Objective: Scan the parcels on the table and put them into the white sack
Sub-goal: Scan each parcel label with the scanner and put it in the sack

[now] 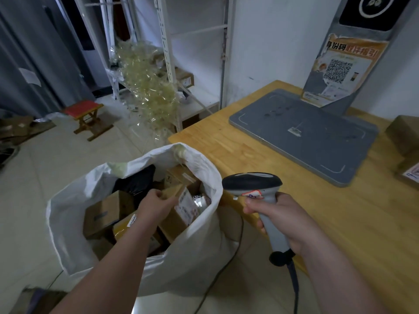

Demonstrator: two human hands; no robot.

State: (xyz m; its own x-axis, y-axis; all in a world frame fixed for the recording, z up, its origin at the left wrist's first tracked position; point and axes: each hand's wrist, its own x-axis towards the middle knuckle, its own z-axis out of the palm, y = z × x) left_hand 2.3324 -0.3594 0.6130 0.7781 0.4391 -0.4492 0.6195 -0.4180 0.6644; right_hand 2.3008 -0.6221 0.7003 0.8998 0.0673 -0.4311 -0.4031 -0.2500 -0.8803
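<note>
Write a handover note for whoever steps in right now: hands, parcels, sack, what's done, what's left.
Left hand: pinches a labelled box inside the mouth of the white sack, not yet released.
Right hand: grips the scanner over the table edge.
Sack: stands on the floor against the table, already holding several cardboard parcels and a black bag.
Left: drop this box, then scan and bag the boxes at the table's right edge; at least two show, partly cut off by the frame.
</note>
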